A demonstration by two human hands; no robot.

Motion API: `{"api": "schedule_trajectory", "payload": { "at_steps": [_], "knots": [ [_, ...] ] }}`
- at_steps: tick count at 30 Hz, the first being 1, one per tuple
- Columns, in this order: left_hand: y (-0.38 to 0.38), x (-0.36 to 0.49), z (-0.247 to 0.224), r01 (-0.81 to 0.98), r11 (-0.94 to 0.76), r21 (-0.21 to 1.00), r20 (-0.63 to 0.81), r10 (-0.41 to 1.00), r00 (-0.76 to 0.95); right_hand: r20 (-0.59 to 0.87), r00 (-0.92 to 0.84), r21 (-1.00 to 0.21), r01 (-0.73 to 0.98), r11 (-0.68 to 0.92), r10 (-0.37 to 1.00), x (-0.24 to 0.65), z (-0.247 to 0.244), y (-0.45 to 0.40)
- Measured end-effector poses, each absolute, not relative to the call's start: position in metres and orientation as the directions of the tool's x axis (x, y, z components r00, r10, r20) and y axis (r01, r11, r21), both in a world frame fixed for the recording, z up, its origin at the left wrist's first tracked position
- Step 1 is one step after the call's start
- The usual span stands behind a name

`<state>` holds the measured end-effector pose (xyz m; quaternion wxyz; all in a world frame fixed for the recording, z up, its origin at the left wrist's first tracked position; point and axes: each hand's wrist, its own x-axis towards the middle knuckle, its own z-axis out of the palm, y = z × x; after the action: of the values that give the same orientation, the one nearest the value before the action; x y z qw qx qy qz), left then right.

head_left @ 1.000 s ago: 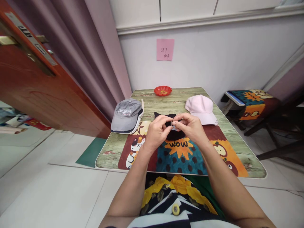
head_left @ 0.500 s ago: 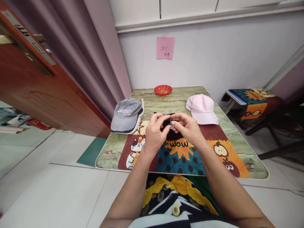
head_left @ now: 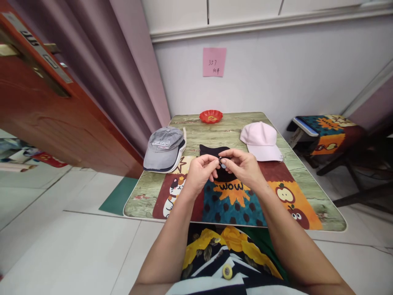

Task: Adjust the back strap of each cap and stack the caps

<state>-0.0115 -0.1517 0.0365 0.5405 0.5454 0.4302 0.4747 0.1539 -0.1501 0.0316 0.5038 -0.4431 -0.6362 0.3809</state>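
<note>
Over the middle of the table, both hands meet fingertip to fingertip above a black cap (head_left: 213, 150), which they partly hide. My right hand (head_left: 242, 164) is closed in a pinch on a small shiny metal piece (head_left: 223, 165) with a dark edge; its exact kind is too small to make out. Thumb and forefinger of my left hand (head_left: 201, 172) are pinched together at the left side of that piece. Whatever the left fingertips grip is hidden. To the right of the hands sits a pink cap (head_left: 260, 139) with small rings on its brim.
A grey cap (head_left: 164, 145) lies on other caps at the table's left. A red scalloped dish (head_left: 211, 116) stands at the back. Under the hands spreads a colourful printed mat (head_left: 233, 205). A stool (head_left: 328, 127) is at the right, a wooden door (head_left: 61, 123) at the left.
My hands have lowered slightly and the left fingers have drawn closer together. More of the black cap shows behind them, and the metal piece remains at the right fingertips.
</note>
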Motion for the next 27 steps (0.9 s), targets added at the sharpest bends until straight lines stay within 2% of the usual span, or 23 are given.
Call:
{"api": "schedule_trajectory", "payload": {
  "at_steps": [5, 11, 18, 27],
  "knots": [
    [-0.149, -0.012, 0.032, -0.079, -0.006, 0.997, 0.021, 0.982, 0.186, 0.367, -0.125, -0.880, 0.274, 0.388, 0.922, 0.154, 0.034, -0.154],
    [-0.150, -0.013, 0.033, -0.025, -0.041, 0.999, 0.044, 0.987, 0.157, 0.518, -0.195, -0.709, 0.448, 0.545, 0.833, 0.154, 0.035, -0.154],
    [-0.151, -0.012, 0.034, 0.012, -0.105, 0.994, 0.103, 0.990, 0.099, 0.600, -0.184, -0.575, 0.577, 0.580, 0.779, 0.151, 0.029, -0.155],
    [-0.141, -0.021, 0.025, 0.103, -0.154, 0.983, 0.163, 0.984, -0.077, 0.610, -0.116, -0.583, 0.605, 0.543, 0.784, 0.154, 0.030, -0.154]
  ]
}}
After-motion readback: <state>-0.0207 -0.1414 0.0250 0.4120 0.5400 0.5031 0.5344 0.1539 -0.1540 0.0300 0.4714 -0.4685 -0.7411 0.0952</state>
